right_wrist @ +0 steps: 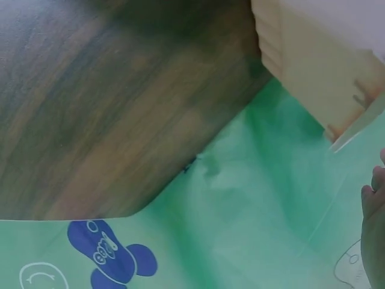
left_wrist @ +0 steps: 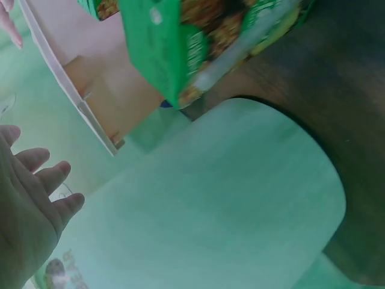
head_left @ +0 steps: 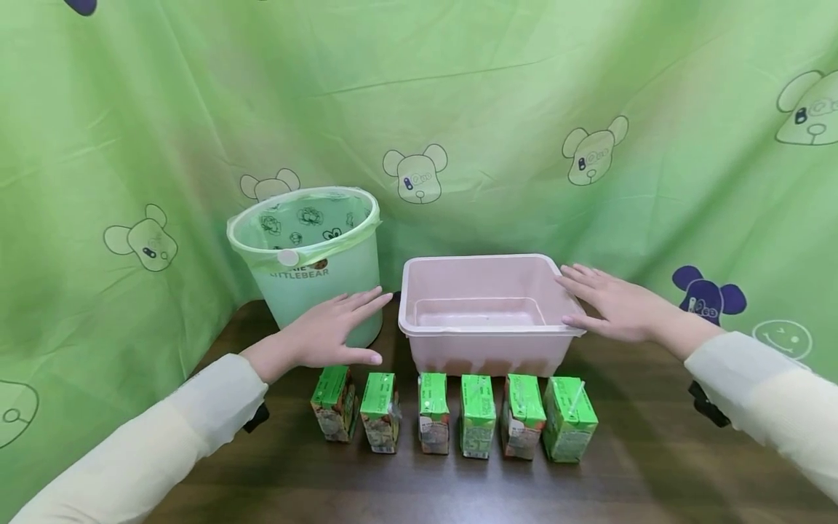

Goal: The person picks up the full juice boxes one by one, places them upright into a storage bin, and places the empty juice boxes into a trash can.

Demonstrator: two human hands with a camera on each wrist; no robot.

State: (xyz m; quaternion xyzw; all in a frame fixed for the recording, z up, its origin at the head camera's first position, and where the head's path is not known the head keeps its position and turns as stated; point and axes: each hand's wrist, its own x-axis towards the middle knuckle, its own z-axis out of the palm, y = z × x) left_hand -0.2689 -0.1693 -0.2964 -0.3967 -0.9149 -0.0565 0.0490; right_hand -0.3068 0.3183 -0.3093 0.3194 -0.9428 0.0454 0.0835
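My left hand (head_left: 330, 327) hovers with straight fingers in front of the green bin (head_left: 314, 287), its fingertips near the left side of the pink tub (head_left: 484, 349). In the left wrist view that hand (left_wrist: 30, 211) shows at the left edge, holding nothing. My right hand (head_left: 609, 302) is spread flat at the tub's right rim, which its fingers overlap in the head view. Only a sliver of the right hand (right_wrist: 376, 223) shows in the right wrist view. Several green drink cartons (head_left: 478, 415) stand upright in a row before the tub; one has a straw (head_left: 577, 397) on top.
The dark wooden table (head_left: 406, 495) carries everything. A green curtain (head_left: 497, 109) with cartoon bear heads hangs close behind and at both sides. The bin has a patterned liner (head_left: 294, 222) and stands at the back left, beside the tub.
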